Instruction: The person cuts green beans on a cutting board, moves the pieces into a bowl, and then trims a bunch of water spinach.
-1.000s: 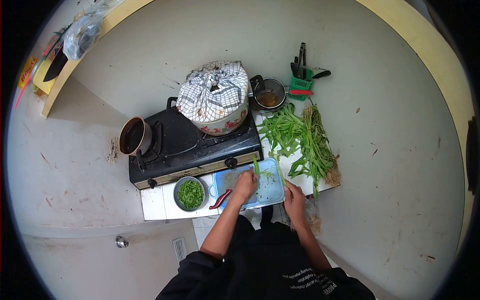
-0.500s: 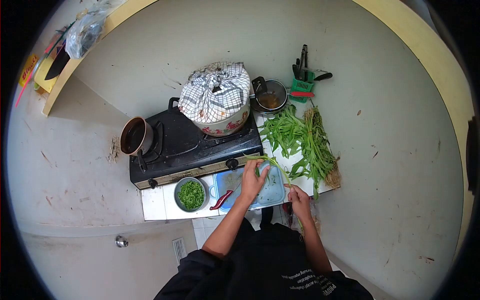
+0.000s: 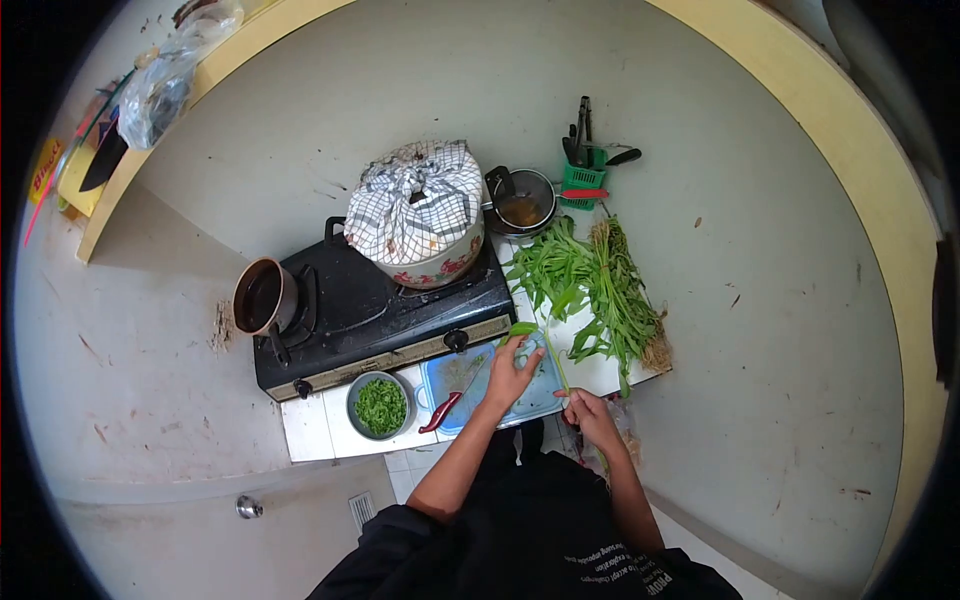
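A green stalk [image 3: 548, 352] stretches between both hands over the blue cutting board [image 3: 478, 383]: left hand [image 3: 513, 370] fingers pinch its leafy tip, right hand [image 3: 590, 414] grips its base. Beyond the left fingers, a metal bowl [image 3: 380, 405] holds chopped greens. Half a second earlier, the stalk arched higher.

White lettering runs along the back of the person's black shirt [image 3: 610, 565], too small and warped to read. A yellow packet [image 3: 45, 170] on the shelf [image 3: 95, 215] bears red letters, not legible either.
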`<action>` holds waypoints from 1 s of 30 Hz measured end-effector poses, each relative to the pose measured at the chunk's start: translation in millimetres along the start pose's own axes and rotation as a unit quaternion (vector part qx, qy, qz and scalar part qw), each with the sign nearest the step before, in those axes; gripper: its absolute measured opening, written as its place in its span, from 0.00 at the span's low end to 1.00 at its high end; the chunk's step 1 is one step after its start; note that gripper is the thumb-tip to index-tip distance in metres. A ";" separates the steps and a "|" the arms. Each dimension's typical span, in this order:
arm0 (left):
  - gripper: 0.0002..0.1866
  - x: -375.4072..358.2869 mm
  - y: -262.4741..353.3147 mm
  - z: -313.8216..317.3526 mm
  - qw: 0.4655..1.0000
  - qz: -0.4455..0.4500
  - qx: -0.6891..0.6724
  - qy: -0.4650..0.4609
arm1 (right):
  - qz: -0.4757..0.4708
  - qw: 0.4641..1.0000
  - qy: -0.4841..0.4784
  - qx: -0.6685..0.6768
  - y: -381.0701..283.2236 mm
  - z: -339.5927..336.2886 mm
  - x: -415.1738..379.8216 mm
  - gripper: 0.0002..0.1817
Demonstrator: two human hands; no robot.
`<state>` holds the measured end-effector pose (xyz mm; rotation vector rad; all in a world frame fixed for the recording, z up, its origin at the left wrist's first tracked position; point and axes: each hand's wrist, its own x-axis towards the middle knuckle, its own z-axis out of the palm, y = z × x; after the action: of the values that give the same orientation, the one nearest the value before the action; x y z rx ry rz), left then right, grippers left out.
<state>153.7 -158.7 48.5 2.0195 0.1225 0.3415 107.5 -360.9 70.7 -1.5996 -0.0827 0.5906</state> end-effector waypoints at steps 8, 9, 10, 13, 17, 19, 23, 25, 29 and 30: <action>0.10 7.6 -14.6 -16.1 0.997 0.000 -0.047 -0.054 | 0.004 1.000 0.024 -0.002 -9.1 21.9 -13.5 0.21; 0.09 6.7 -20.9 -16.5 0.998 -0.009 -0.044 -0.047 | 0.013 0.999 0.030 -0.001 -14.6 25.7 -17.0 0.21; 0.10 8.2 -28.9 -17.3 0.998 -0.012 -0.034 -0.045 | 0.008 0.999 0.035 0.006 -16.8 28.8 -18.8 0.21; 0.10 12.7 -48.6 -21.5 0.998 -0.025 -0.028 -0.041 | 0.004 0.998 0.054 0.026 -18.4 36.9 -24.1 0.20; 0.11 11.0 -47.6 -33.8 0.988 -0.095 -0.040 -0.116 | 0.043 0.995 0.089 0.035 -20.2 48.9 -41.6 0.19; 0.13 12.6 -80.7 -24.0 0.974 -0.094 -0.101 -0.181 | 0.038 0.993 0.108 0.021 -13.0 48.6 -42.5 0.19; 0.14 7.7 -85.6 -18.4 0.996 -0.006 0.008 -0.089 | 0.026 0.990 0.135 -0.041 7.5 43.3 -38.0 0.19; 0.14 14.8 -76.4 -24.9 0.998 0.051 0.024 -0.014 | 0.018 0.986 0.149 -0.068 -0.1 41.0 -31.8 0.19; 0.15 23.3 -14.8 -60.2 0.991 0.006 -0.122 -0.059 | 0.013 0.980 0.168 -0.105 -9.2 35.6 -30.0 0.19; 0.15 23.3 -4.4 -65.7 0.991 0.053 -0.098 -0.074 | 0.018 0.979 0.169 -0.112 -7.8 36.6 -29.5 0.18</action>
<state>157.0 -94.9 76.7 1.8516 -0.1071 0.2592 69.1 -338.2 87.5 -1.9042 0.1375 0.3369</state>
